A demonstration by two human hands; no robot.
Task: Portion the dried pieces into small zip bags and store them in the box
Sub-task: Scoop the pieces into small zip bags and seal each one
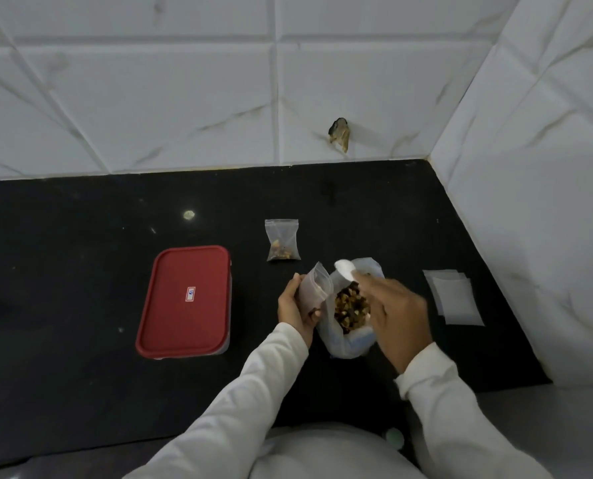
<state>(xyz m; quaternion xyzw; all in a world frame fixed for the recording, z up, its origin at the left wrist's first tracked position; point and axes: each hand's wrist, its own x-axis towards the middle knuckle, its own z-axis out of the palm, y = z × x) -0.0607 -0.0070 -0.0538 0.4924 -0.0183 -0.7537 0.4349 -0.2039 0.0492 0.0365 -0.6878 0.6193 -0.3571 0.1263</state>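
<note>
My left hand (293,304) grips a small clear zip bag (314,285), held open just left of a large white plastic bag (345,342) full of brown dried pieces (350,307). My right hand (397,311) hovers over that bag's mouth and holds a white spoon (344,269) whose bowl points toward the small bag. A filled small zip bag (282,240) lies flat on the black counter behind them. The box with a red lid (184,300) sits closed to the left.
A stack of empty small zip bags (455,299) lies at the right, close to the tiled side wall (530,167). The black counter (81,236) runs back to a tiled wall with a chipped hole (340,133).
</note>
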